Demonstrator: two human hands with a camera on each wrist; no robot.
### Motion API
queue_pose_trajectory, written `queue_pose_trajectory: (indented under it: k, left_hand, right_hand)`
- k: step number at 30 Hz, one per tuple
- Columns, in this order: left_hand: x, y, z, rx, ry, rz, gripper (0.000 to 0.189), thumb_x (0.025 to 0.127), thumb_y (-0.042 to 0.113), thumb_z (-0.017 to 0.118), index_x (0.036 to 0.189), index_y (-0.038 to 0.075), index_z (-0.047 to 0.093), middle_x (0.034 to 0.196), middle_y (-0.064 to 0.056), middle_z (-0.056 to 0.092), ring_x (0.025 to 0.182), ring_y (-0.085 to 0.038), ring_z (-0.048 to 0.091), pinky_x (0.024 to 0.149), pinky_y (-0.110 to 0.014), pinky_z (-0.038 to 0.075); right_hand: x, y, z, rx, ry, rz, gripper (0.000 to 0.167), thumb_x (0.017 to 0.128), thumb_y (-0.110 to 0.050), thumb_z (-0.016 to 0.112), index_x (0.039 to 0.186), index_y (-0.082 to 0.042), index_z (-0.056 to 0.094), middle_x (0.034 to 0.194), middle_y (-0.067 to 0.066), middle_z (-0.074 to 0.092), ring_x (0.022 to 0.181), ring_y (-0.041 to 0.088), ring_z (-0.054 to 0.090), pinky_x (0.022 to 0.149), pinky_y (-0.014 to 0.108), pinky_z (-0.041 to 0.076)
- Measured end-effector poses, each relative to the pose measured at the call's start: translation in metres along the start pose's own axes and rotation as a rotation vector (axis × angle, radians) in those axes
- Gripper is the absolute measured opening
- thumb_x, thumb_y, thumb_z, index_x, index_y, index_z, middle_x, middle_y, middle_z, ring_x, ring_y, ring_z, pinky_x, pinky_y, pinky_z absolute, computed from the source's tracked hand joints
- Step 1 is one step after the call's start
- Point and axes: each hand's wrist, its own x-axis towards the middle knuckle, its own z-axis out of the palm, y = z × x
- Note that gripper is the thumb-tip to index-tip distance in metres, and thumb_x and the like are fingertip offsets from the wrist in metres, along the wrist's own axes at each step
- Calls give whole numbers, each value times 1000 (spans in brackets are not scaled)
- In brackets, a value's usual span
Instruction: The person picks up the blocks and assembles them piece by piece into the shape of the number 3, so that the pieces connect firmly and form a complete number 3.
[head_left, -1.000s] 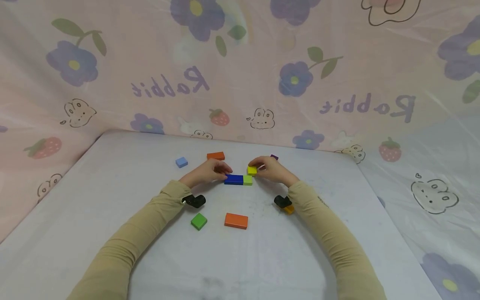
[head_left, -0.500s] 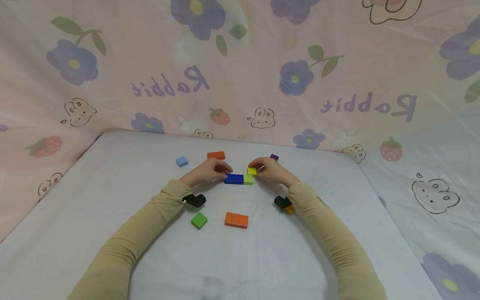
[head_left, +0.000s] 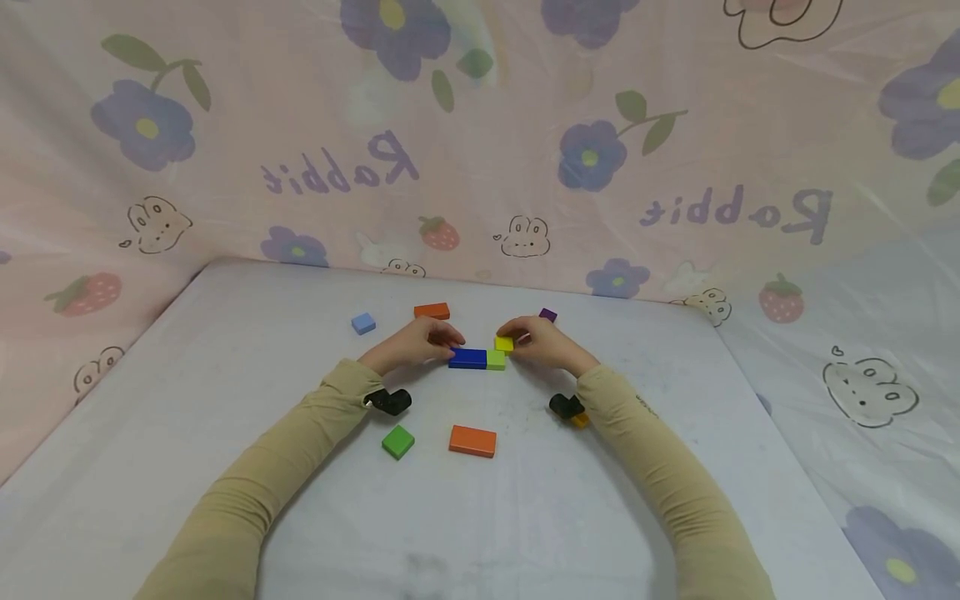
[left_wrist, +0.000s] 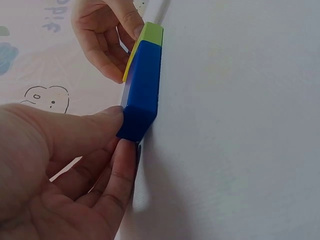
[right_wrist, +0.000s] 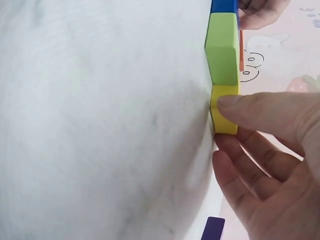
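Note:
A long dark blue block (head_left: 468, 359) and a light green block (head_left: 496, 360) lie end to end on the table. My left hand (head_left: 422, 340) holds the blue block's left end, thumb on its edge and a fingertip at its end face in the left wrist view. Behind the green block's right part, my right hand (head_left: 543, 341) pinches a small yellow block (right_wrist: 225, 110) between thumb and fingers. The yellow block sits right at the green block (right_wrist: 222, 47) in the right wrist view.
Behind my hands lie a light blue block (head_left: 363, 323), an orange-red block (head_left: 432, 311) and a purple block (head_left: 548, 315). Nearer are a green block (head_left: 398, 442), an orange block (head_left: 472, 442) and a yellow-orange block (head_left: 580, 421), partly hidden under my right wrist. A printed curtain (head_left: 480, 167) borders the table.
The yellow block in my right hand has shifted slightly nearer to me, toward the light green block. My left hand and the blue block have stayed in place.

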Motion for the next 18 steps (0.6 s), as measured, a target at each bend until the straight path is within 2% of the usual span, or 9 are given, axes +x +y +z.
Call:
queue_pose_trajectory:
  k: [18]
  left_hand:
    - [0, 1, 1, 9, 11, -7, 25, 90, 2, 65, 114, 5, 67, 108, -4, 66, 93, -19, 58, 87, -30, 48]
  right_hand:
    - [-1, -1, 1, -6, 7, -11, 34, 86, 2, 67, 120, -3, 63, 120, 8, 62, 109, 22, 55, 96, 35, 45]
